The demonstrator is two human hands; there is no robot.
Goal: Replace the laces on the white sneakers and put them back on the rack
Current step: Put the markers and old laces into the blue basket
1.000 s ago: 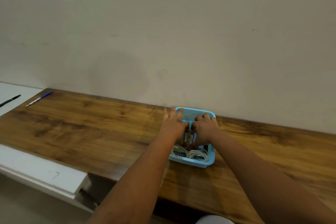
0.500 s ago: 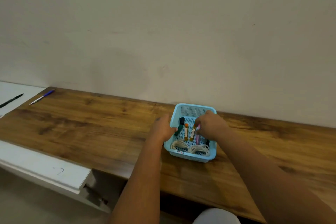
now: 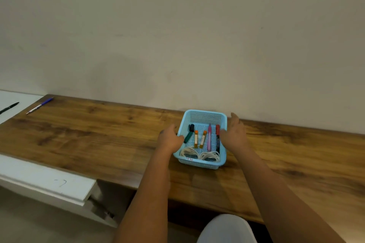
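Observation:
A light blue plastic basket [image 3: 203,117] stands on the wooden table near the wall. At its near end lie two coils of white laces [image 3: 189,152], and behind them several markers and pens [image 3: 202,139]. My left hand [image 3: 169,141] is at the basket's left wall, thumb hooked over the rim. On the other side, my right hand [image 3: 235,134] lies along the right wall with its fingers straight and the thumb at the rim. No sneakers or rack are in view.
The wooden table [image 3: 88,136] runs left to right against a plain wall. A blue pen [image 3: 39,105] lies at its far left corner, a black pen [image 3: 8,108] on the white surface beside it. A white rounded object [image 3: 225,229] shows below the table's front edge.
Both hands have come out of the basket and moved apart to its left and right sides. The markers and laces they covered are now in plain sight.

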